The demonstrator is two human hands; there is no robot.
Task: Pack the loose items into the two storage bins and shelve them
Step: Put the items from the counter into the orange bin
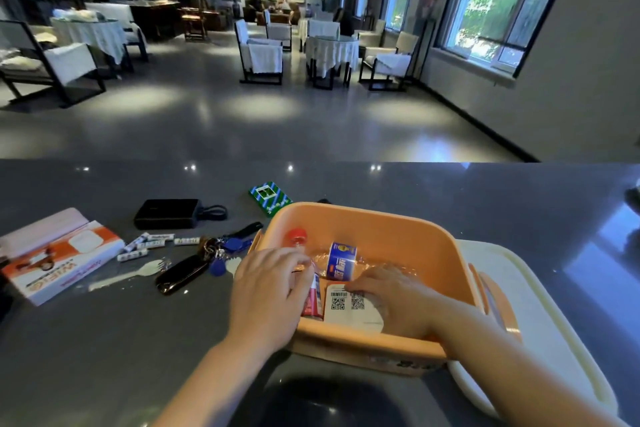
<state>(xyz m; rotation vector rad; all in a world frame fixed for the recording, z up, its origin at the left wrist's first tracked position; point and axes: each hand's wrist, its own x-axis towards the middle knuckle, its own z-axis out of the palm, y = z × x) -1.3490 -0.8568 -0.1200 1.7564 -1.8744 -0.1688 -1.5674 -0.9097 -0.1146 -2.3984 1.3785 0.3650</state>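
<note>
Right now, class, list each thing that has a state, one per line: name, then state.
Orange bin: open, partly packed.
Water bottle: capped, lying in the bin.
White card with QR codes: flat in the bin.
Left hand: resting on the bin's contents.
Right hand: flat on the card.
Keys, batteries: loose, unpacked.

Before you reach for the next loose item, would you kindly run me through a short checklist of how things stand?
1. Orange bin upright on the counter: ok.
2. Water bottle lying inside the bin: ok.
3. Left hand free to reach: cannot tell; its fingertips are at a small red-and-white pack.
4. Right hand free: not ok, resting on a white card.
5. Keys, batteries, green box packed: not ok, still on the counter.
6. White bin loaded: cannot tell.
</note>
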